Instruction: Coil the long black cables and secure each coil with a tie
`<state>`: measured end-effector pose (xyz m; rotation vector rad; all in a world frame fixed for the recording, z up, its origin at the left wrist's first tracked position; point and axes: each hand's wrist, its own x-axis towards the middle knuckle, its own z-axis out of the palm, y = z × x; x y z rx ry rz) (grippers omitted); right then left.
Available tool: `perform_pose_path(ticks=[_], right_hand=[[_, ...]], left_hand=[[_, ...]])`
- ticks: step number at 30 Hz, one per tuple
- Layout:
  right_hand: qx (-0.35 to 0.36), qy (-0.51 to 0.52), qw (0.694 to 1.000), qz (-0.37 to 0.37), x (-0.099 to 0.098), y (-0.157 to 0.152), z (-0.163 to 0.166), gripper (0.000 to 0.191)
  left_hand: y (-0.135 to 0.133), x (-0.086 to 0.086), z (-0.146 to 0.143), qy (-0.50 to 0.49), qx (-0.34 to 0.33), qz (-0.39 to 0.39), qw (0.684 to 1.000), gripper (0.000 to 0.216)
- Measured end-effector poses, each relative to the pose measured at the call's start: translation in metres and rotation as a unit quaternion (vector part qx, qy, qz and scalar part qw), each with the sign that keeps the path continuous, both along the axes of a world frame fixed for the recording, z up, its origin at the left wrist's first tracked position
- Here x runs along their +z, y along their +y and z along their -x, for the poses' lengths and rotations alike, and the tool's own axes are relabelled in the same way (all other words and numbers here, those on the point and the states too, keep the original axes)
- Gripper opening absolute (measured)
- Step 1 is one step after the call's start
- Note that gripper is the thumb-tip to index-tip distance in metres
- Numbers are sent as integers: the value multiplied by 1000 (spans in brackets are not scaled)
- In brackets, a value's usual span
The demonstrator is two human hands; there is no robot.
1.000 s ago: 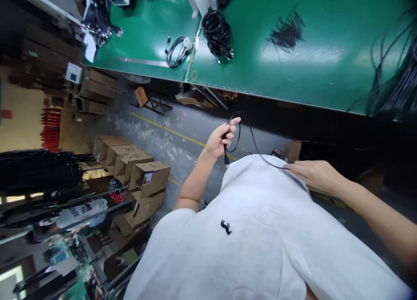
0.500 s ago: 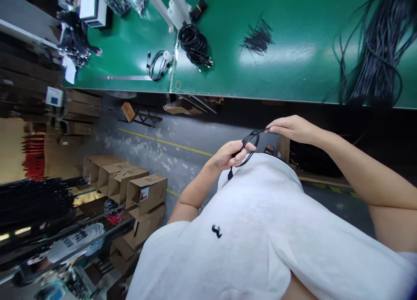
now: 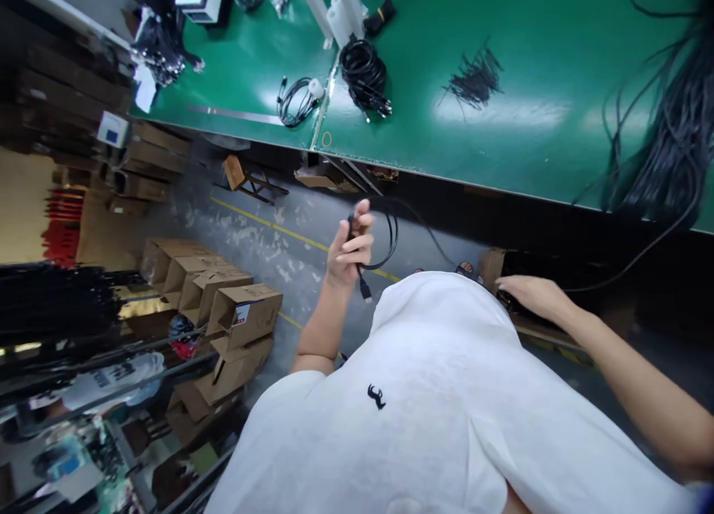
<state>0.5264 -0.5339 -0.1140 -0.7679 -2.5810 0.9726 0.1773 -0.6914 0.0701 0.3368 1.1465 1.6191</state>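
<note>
My left hand [image 3: 352, 250] is closed around a black cable, raised over the floor in front of my shirt. A loop of the cable [image 3: 395, 235] stands out to the right of its fingers, and a plug [image 3: 365, 289] dangles beneath them. From the loop, a length runs right and drops behind the shirt. My right hand [image 3: 529, 294] is lower and farther right, its fingers pressed together along the cable line. Beyond its wrist a strand curves up toward the black cable bundle [image 3: 677, 142] on the green table [image 3: 535, 153]. The fingertips are slightly blurred.
On the table lie a coiled cable bundle [image 3: 364, 75], a smaller coil [image 3: 295, 103] and a heap of short black ties [image 3: 477, 76]. A wooden stool [image 3: 237, 173] and open cartons [image 3: 242, 309] stand on the floor to the left. A shelf edge [image 3: 547, 328] is below my right hand.
My left hand has moved left and up, turning its palm inward. My right hand has gone down and right, so the hands are farther apart with more cable between them. The view has tilted.
</note>
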Motion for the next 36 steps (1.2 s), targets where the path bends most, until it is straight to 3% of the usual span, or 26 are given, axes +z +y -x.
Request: perform_pose_path(ticks=[3, 5, 8, 10, 13, 16, 19, 21, 24, 26, 30, 32, 34, 36], right_hand=[[155, 8, 988, -19, 58, -40, 22, 34], [211, 48, 976, -15, 105, -42, 43, 36], [196, 90, 976, 19, 155, -17, 65, 41], [147, 93, 984, 43, 167, 1, 72, 45], [121, 91, 985, 85, 158, 18, 78, 48], [97, 94, 983, 128, 127, 34, 75, 48], [3, 77, 990, 120, 82, 56, 54, 48], [-63, 36, 996, 61, 52, 66, 36, 50], [-59, -85, 993, -57, 27, 53, 19, 51], [-9, -141, 986, -92, 25, 30, 12, 51], [25, -104, 994, -7, 24, 9, -11, 46], [-28, -102, 994, -6, 21, 21, -25, 43], [-74, -134, 987, -55, 24, 31, -31, 37], [-32, -139, 985, -96, 41, 25, -19, 31]], left_hand=[[15, -21, -9, 4, -100, 30, 994, 21], [24, -38, -24, 28, -178, 50, 982, 29], [26, -47, -48, 43, -305, 38, 951, 42], [20, -44, -59, 19, -386, 22, 922, 44], [9, -35, -66, -63, -434, 22, 898, 38], [0, -29, -63, -121, -379, 40, 916, 30], [-5, -24, -52, -138, -249, 55, 957, 37], [-6, -19, -43, -137, -133, 47, 980, 39], [-3, -12, -31, -123, -11, 24, 992, 36], [-2, -8, -22, -100, 38, 2, 994, 35], [-9, -1, -4, -47, 106, -54, 992, 34], [-14, 1, 3, -41, 112, -70, 990, 34], [-17, 0, 8, -40, 98, -73, 992, 33], [-14, -4, 10, -35, 53, -53, 997, 30]])
